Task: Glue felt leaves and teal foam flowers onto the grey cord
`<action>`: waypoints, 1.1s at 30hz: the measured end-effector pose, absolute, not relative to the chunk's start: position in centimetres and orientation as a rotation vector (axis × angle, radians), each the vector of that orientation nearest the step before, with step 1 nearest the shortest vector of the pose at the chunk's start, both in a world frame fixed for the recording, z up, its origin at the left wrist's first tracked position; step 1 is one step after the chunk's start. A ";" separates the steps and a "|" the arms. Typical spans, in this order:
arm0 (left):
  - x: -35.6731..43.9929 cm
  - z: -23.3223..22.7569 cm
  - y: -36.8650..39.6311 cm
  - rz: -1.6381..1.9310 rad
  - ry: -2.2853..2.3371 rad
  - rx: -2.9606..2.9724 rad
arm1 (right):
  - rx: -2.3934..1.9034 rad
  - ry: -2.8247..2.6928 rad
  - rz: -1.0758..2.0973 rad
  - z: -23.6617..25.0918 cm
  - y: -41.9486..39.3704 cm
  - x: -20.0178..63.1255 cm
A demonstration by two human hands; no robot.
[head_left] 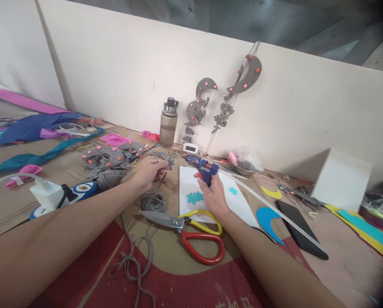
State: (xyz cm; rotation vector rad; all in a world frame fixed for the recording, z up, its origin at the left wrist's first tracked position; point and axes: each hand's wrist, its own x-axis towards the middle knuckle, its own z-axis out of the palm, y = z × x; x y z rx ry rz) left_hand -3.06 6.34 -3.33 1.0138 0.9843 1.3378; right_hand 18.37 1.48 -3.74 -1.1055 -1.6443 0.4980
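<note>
My left hand [149, 172] is closed in a pinch on a thin, curved grey piece [169, 159], which looks like a yarn-covered crescent; its lower part is hidden by the fingers. A blue hot glue gun [204, 169] is gripped in my right hand [213, 194], its nozzle pointing left towards that piece. A long clear glue stick [268, 201] trails out of its back. Beneath my right hand lies a white sheet [187, 213] with turquoise flower cutouts [195, 197]. Scissors [175, 221] with one yellow and one red handle lie nearer me, beside a coil of grey yarn [153, 202].
Decorated grey crescents [103, 157] lie at left near a white charger [45, 193]. A water bottle [168, 124] and small digital display [190, 148] stand by the wall. Hanging crescents [251, 75] are on it. A phone [302, 229] and blue crescent [268, 222] lie right.
</note>
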 end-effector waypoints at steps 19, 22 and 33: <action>-2.8 -2.7 5.8 1.285 0.985 1.022 | -1.186 -1.885 0.364 -3.5 1.2 18.4; -2.8 -2.7 5.7 1.276 0.986 1.029 | -1.184 -1.888 0.370 -3.5 1.2 18.4; -2.8 -3.0 5.8 1.270 0.968 1.050 | -1.230 -1.915 0.336 -3.9 1.6 18.4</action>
